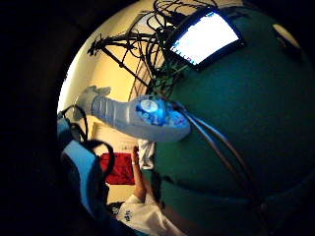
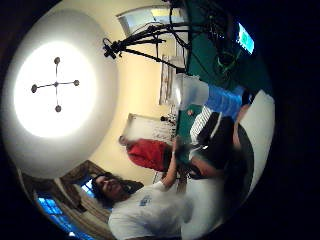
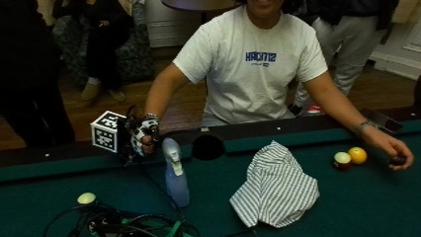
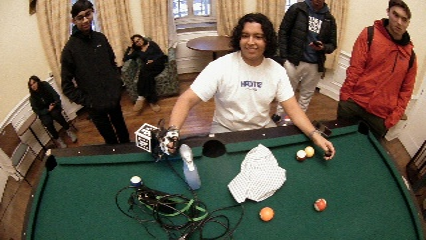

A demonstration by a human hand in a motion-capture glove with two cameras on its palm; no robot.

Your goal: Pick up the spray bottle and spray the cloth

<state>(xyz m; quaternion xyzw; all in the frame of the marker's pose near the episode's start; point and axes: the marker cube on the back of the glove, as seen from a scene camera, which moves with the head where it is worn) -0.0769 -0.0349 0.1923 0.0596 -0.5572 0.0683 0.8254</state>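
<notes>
The spray bottle (image 3: 175,173) stands upright on the green pool table (image 3: 368,207). The striped cloth (image 3: 275,186) lies near it, at the bottle's 3 o'clock in the outside view. The gloved right hand (image 3: 143,136) hangs just beside the bottle's head, at its 10 o'clock, fingers loosely curled and holding nothing. Risk: a glancing approach could tip the tall, narrow bottle. The cable bundle (image 3: 121,222) near its base could snag the hand.
</notes>
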